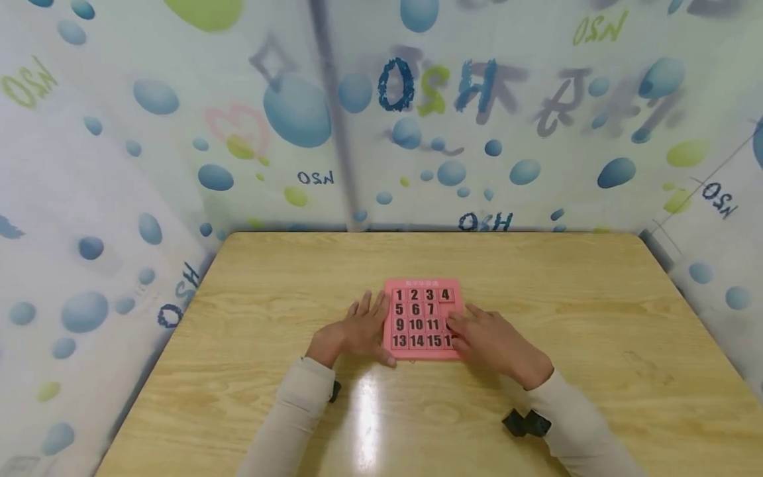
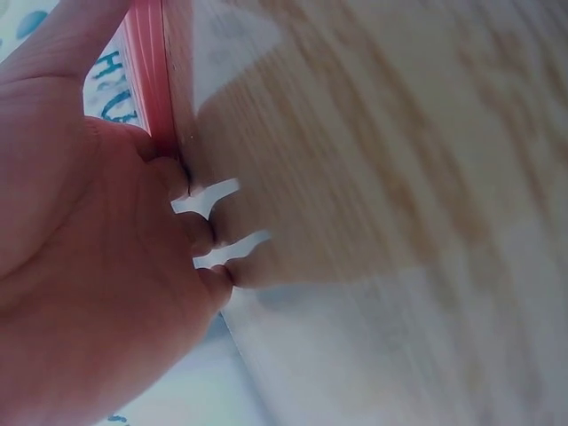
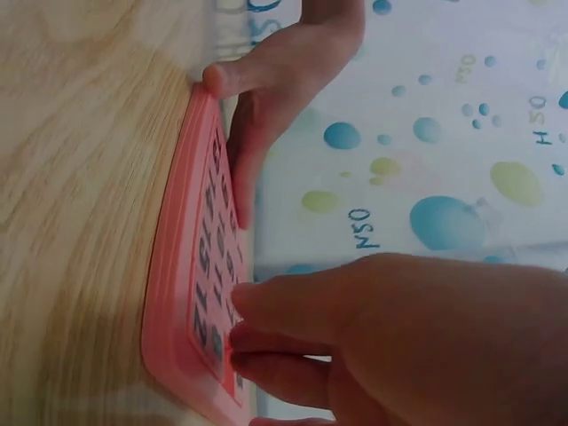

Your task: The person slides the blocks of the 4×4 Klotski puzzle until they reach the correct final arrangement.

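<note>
A pink sliding number puzzle [image 1: 426, 355] lies flat on the wooden table, its black-numbered tiles set in rows. An uncovered space shows in the right column, below the 4 tile [image 1: 446, 295]. My left hand [image 1: 360, 329] rests against the puzzle's left side, fingers extended and thumb spread at the near left corner. The fingertips of my right hand [image 1: 495, 341] touch tiles in the right column and partly hide them. In the right wrist view, a tile marked 12 [image 3: 201, 328] shows at the near right corner.
The pale wooden table [image 1: 286, 265] extends around the puzzle on all sides. Behind it and at both sides hangs a white curtain [image 1: 381, 159] printed with blue and green bubbles and lettering. A black wrist device [image 1: 526, 423] sits by the right sleeve.
</note>
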Motion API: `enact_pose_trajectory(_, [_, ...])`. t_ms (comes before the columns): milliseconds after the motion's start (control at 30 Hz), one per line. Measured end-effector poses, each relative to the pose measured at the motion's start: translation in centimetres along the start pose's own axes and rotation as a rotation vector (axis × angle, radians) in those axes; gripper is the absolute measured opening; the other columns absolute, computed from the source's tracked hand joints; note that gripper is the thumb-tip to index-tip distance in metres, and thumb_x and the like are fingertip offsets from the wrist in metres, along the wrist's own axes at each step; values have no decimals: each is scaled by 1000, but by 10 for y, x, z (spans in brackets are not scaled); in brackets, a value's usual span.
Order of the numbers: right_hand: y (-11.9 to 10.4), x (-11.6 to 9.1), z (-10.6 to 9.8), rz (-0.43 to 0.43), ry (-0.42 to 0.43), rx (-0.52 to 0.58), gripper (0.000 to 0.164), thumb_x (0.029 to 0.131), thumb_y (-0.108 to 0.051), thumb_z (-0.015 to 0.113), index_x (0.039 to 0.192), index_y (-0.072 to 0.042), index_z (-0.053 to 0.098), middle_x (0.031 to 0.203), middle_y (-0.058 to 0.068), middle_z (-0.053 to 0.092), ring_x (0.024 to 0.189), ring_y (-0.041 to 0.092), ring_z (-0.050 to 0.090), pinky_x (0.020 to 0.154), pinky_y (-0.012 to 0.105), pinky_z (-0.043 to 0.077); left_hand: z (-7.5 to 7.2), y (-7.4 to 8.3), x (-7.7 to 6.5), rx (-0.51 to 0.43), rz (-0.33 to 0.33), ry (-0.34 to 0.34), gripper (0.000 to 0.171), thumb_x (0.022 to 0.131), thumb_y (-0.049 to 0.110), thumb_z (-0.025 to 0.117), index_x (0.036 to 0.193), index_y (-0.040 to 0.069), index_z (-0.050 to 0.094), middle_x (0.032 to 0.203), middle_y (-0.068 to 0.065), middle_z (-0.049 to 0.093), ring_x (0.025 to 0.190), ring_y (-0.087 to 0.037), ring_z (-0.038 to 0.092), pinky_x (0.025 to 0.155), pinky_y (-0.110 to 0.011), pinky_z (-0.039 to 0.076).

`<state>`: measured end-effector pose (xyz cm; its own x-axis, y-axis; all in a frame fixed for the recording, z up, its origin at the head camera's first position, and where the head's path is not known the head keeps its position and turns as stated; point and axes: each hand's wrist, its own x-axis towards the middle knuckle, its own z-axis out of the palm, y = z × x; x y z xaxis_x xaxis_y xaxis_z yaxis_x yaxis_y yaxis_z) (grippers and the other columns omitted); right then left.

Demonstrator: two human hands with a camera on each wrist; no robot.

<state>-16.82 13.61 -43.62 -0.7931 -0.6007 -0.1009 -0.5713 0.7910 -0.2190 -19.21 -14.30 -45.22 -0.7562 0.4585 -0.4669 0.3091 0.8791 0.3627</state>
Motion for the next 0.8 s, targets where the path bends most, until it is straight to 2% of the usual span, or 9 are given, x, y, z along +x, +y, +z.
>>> enact_pose_trajectory(300, [-8,-8,-5,-25,-71,8,44,100,-25,57,139,-6,58,145,14,54,138,46,41,102,63,42,0,-2,-2,-12,15,1,130,78,58,76,157,5,-12,164,-12,-17,149,-36,-20,123,-51,-3])
enact_pose_trajectory(633, [-14,-7,-1,33,-116,16,49,101,-25,55,144,-4,51,149,15,49,140,47,38,105,63,40,5,-4,-1,-8,3,10,132,76,58,78,158,5,-10,165,-13,-14,150,-37,-17,123,-53,2])
enact_pose_trajectory(800, [-11,-4,-1,42,-107,5,49,102,-25,53,145,-3,49,151,16,47,141,47,36,105,63,39,2,-2,-1,1,1,14,131,76,58,77,158,6,-11,165,-12,-15,151,-36,-17,124,-52,1])
